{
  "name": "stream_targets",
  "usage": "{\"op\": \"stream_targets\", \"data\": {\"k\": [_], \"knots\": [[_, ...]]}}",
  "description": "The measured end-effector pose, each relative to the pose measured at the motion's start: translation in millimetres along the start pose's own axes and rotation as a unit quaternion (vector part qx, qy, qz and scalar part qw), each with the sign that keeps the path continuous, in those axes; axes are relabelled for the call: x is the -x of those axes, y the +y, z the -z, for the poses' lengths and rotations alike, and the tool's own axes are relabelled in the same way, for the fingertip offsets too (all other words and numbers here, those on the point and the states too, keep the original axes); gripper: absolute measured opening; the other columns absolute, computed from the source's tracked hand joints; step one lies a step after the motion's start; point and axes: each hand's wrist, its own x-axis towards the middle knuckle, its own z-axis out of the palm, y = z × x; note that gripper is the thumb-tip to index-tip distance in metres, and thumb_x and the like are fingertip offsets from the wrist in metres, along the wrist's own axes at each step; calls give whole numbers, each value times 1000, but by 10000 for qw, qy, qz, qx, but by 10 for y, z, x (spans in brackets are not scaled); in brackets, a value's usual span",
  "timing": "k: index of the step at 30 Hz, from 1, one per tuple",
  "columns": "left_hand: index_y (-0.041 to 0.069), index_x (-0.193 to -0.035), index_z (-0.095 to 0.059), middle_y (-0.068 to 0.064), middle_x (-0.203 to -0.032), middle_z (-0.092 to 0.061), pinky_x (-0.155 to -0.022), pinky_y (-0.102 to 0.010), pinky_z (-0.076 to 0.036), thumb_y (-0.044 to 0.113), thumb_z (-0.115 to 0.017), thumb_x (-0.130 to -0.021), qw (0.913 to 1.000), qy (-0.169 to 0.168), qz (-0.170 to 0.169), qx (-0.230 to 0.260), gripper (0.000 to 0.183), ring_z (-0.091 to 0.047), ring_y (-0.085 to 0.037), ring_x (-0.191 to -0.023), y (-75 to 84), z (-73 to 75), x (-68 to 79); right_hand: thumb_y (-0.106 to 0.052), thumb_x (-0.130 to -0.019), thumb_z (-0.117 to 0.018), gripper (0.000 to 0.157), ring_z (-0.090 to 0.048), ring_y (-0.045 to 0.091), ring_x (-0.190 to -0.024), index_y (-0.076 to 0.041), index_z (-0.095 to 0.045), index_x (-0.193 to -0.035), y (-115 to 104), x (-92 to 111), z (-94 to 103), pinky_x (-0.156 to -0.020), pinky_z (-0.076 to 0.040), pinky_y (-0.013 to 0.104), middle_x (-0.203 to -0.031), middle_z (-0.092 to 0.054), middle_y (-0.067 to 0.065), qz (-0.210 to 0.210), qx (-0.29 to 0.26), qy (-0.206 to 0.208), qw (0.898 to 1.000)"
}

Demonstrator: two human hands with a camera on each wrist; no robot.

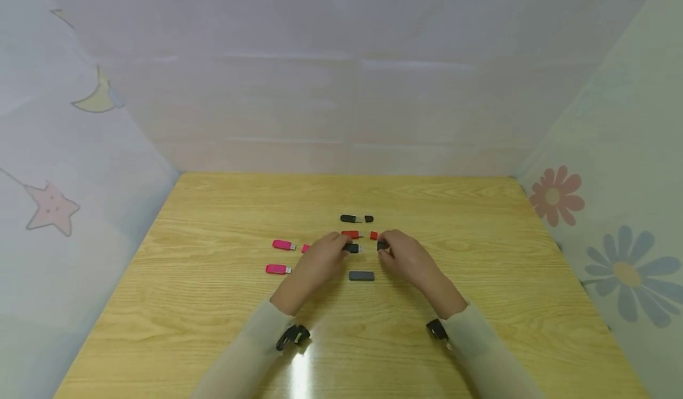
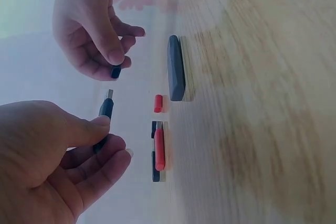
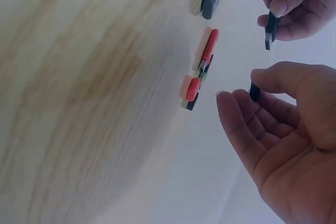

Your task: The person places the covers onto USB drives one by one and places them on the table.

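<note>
My left hand [image 1: 321,259] pinches a black USB stick [image 2: 105,109] between thumb and fingers, its bare metal plug pointing toward the other hand. In my right hand [image 1: 408,258] a small black cap [image 3: 255,92] is pinched between thumb and fingertips. A gap separates plug and cap, and both are held above the table. Just beyond the hands lie a red USB stick [image 1: 350,234] and its red cap [image 1: 373,235], apart from each other. Nearer to me, between the wrists, a dark grey closed stick [image 1: 361,275] lies flat.
Farther back lies another black USB stick [image 1: 348,219] with its black cap [image 1: 369,219] beside the plug. Two pink USB sticks [image 1: 283,245] lie left of my left hand, which partly covers a pink cap [image 1: 305,248]. The wooden table [image 1: 213,221] meets pale walls on three sides.
</note>
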Motion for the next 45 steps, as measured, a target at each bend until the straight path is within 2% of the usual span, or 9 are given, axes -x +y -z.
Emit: {"op": "stream_targets", "data": {"k": [8, 16, 26, 36, 45], "knots": [[5, -121, -66, -7, -109, -68, -82, -31, -58, 13, -64, -101, 9996, 209, -179, 14, 22, -66, -18, -96, -2, -8, 68, -12, -95, -71, 20, -58, 12, -77, -6, -65, -113, -44, 102, 8, -66, -52, 29, -98, -63, 3, 270, -89, 255, 9993], [6, -118, -67, -6, -107, -69, -81, -31, -59, 13, -66, -100, 9985, 424, -347, 24, 19, -68, -18, -95, 15, 7, 151, -12, -95, -71, 21, -51, 9, -71, -7, -65, -114, -73, 185, -8, -59, -46, 23, -93, -60, 0, 487, -203, 418, 9977], [6, -118, -67, -7, -112, -70, -86, -33, -58, 15, -65, -100, 9985, 396, -347, 113, 20, -68, -20, -102, 48, 32, 223, -11, -93, -72, 19, -50, 9, -70, -8, -65, -111, -97, 237, -30, -58, -45, 23, -89, -58, -2, 556, -332, 483, 9967], [6, -117, -68, -6, -109, -70, -84, -33, -58, 14, -66, -99, 9982, 429, -362, 213, 19, -68, -19, -99, 53, 24, 252, -8, -93, -72, 20, -51, 10, -73, -7, -65, -111, -133, 271, -61, -60, -46, 23, -91, -58, -1, 789, -473, 510, 9945], [7, -116, -69, -5, -109, -70, -83, -32, -58, 14, -67, -99, 9977, 443, -444, 247, 18, -68, -18, -98, 68, 20, 257, -6, -90, -74, 20, -53, 12, -72, -8, -65, -108, -126, 294, -117, -59, -46, 22, -91, -60, 2, 1031, -493, 766, 9905]]}}
